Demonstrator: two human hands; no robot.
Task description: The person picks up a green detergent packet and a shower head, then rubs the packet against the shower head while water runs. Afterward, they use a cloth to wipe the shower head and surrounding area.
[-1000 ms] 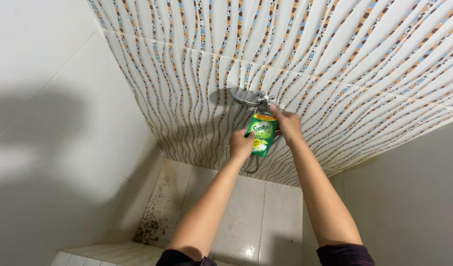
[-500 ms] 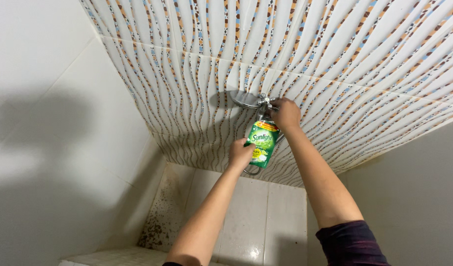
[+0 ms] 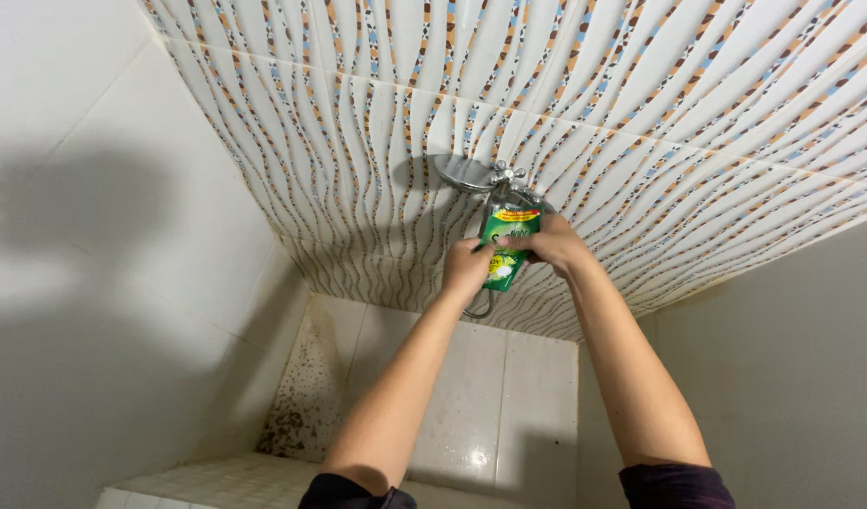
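Green pouch (image 3: 507, 247) first: it's up at arm's reach, pinned between both your hands, just under the chrome shower head (image 3: 463, 172) and touching or nearly touching the valve (image 3: 509, 175) on the wavy-striped tile wall (image 3: 697, 104). Closest to you, dark sleeves (image 3: 674, 485) at the frame's bottom, both forearms stretched out. Your left hand (image 3: 465, 269) curls round the pouch's lower left edge, fingers closed on it. Your right hand (image 3: 554, 243) clamps the upper right side, thumb and fingers pinching across the top. Keep that two-handed hold snug and the pouch upright, so the soft pack doesn't fold or slip. The pouch is a flat, rectangular sachet, green with a yellow-and-red band at the top and a pale round picture lower down. A metal hose loop (image 3: 478, 309) hangs below it, possibly behind the pouch; the view's too small to settle that. Farther off, the stained corner floor (image 3: 306, 391).
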